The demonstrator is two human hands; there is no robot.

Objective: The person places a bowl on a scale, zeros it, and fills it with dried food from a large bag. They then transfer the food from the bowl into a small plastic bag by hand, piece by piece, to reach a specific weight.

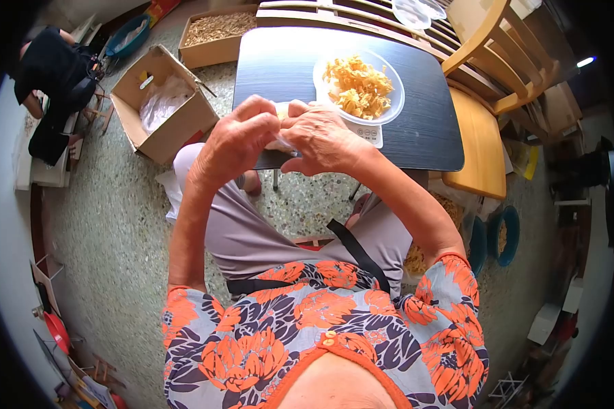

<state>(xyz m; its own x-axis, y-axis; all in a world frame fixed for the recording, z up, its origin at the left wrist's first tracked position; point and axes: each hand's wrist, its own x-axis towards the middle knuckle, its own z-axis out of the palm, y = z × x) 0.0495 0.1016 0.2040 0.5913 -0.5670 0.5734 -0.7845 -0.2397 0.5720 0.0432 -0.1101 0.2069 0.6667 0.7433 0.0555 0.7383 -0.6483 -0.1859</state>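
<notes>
Both hands meet over the near edge of the dark table (280, 68). My left hand (239, 140) is closed, its fingers pinching what looks like a small clear plastic bag (281, 140). On the other side my right hand (324, 136) grips the same bag, thumb and fingers bent around it. Something pale yellow shows between the fingertips, but most of the bag is hidden by the hands. Just beyond my right hand, a clear plastic bowl (397, 92) holds a heap of dried orange-yellow pieces (358, 87). It rests on a white digital scale (367, 133).
An open cardboard box (140, 133) with plastic bags stands left of the table, and another box (184, 51) of brown dried pieces lies behind it. A wooden chair (481, 146) stands at the right, teal basins (506, 235) on the floor. Another person (48, 75) is far left.
</notes>
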